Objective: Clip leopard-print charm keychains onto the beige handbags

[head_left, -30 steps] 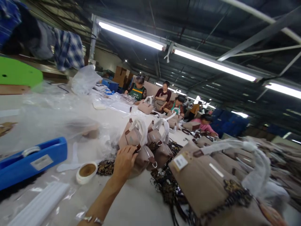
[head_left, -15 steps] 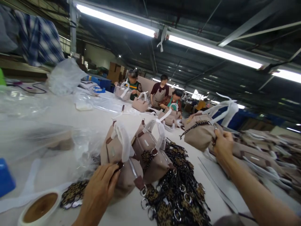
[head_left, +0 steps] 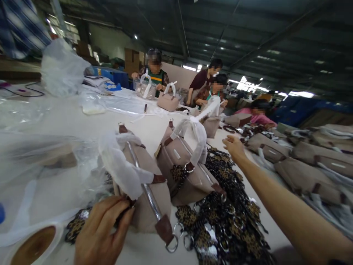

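My left hand (head_left: 100, 232) grips the near end of a beige handbag (head_left: 146, 191) whose handle is wrapped in white paper. A second beige handbag (head_left: 184, 165) with a leopard-print charm leans beside it. My right hand (head_left: 234, 145) reaches out over the table, fingers spread and holding nothing. It hovers past a pile of leopard-print key charms with metal rings (head_left: 226, 213) and short of a third bag (head_left: 211, 123) with a wrapped handle.
Clear plastic bags (head_left: 41, 154) cover the table's left side, and a tape roll (head_left: 33, 246) lies at the bottom left. Flat beige bags (head_left: 303, 169) are stacked at the right. Several seated people work at the far end with more bags (head_left: 167, 101).
My right hand has let go of the beige bag it held up and now stretches forward, fingers apart. The left hand keeps its grip, and the view has dropped closer to the bags.
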`<control>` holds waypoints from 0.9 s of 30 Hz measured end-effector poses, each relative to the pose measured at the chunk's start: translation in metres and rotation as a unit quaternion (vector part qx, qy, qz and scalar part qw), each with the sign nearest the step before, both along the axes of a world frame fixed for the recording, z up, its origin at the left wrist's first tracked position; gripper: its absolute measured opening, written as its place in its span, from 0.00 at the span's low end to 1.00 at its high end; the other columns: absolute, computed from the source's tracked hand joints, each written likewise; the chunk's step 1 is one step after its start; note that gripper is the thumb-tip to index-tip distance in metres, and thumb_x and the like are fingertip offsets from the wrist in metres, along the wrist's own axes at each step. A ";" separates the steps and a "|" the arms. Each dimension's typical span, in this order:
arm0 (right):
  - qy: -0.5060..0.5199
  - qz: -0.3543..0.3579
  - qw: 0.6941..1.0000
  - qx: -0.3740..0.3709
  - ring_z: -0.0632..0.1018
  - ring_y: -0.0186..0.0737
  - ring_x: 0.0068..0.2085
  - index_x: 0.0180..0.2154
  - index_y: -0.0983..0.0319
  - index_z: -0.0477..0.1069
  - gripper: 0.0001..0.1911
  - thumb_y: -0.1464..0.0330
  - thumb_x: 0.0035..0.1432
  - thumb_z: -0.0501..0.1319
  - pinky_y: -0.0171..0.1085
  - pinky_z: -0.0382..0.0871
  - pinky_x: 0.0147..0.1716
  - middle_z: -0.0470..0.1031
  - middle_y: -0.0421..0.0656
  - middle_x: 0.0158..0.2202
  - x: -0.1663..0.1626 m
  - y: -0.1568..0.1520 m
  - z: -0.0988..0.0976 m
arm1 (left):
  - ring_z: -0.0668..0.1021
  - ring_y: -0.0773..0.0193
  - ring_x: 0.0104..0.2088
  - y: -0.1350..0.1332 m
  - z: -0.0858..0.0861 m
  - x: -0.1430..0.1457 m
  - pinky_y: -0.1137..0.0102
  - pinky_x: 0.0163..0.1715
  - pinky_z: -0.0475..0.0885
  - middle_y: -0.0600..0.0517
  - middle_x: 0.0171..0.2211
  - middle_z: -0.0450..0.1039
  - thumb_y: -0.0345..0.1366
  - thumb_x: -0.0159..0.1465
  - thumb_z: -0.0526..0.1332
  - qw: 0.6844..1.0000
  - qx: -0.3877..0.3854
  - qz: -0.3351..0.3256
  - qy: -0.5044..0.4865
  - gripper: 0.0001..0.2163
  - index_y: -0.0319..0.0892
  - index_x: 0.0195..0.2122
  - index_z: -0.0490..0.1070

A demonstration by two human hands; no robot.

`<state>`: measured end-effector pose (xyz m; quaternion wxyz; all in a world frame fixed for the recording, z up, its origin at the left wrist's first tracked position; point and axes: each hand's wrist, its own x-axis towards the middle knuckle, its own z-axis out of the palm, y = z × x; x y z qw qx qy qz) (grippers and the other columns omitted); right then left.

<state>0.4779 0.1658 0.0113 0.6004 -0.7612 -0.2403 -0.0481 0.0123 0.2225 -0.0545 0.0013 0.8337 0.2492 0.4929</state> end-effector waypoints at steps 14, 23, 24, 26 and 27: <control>0.134 0.176 0.975 0.017 0.77 0.33 0.31 0.40 0.62 0.73 0.16 0.61 0.52 0.66 0.35 0.72 0.33 0.77 0.42 0.36 -0.174 -0.188 0.026 | 0.77 0.59 0.31 -0.076 0.048 0.020 0.68 0.32 0.67 0.50 0.31 0.74 0.41 0.67 0.54 0.992 -0.079 -0.006 0.099 0.10 0.42 0.35 0.69; 0.120 0.167 0.934 -0.292 0.74 0.36 0.29 0.29 0.62 0.76 0.09 0.64 0.55 0.61 0.33 0.65 0.29 0.77 0.40 0.27 -0.269 -0.313 -0.024 | 0.78 0.56 0.36 -0.132 0.057 -0.004 0.66 0.36 0.68 0.50 0.34 0.75 0.43 0.65 0.55 0.979 -0.151 -0.059 0.119 0.09 0.44 0.37 0.70; 0.098 0.159 0.929 -0.319 0.74 0.37 0.30 0.28 0.62 0.76 0.08 0.65 0.54 0.61 0.33 0.64 0.29 0.77 0.40 0.27 -0.274 -0.320 -0.028 | 0.78 0.56 0.37 -0.138 0.055 -0.006 0.66 0.36 0.69 0.50 0.35 0.75 0.43 0.66 0.55 0.978 -0.157 -0.069 0.122 0.10 0.44 0.39 0.70; 0.052 0.150 0.913 -0.377 0.74 0.37 0.29 0.26 0.61 0.75 0.07 0.66 0.53 0.63 0.34 0.62 0.28 0.77 0.39 0.26 -0.283 -0.332 -0.034 | 0.78 0.56 0.38 -0.145 0.050 -0.009 0.66 0.37 0.70 0.49 0.38 0.76 0.44 0.66 0.55 0.974 -0.166 -0.080 0.130 0.11 0.44 0.42 0.70; 0.032 0.145 0.904 -0.401 0.74 0.37 0.28 0.25 0.60 0.75 0.07 0.65 0.53 0.64 0.34 0.61 0.27 0.76 0.39 0.25 -0.288 -0.338 -0.036 | 0.78 0.56 0.39 -0.147 0.048 -0.012 0.66 0.37 0.70 0.49 0.40 0.76 0.44 0.66 0.55 0.973 -0.167 -0.086 0.134 0.11 0.44 0.43 0.69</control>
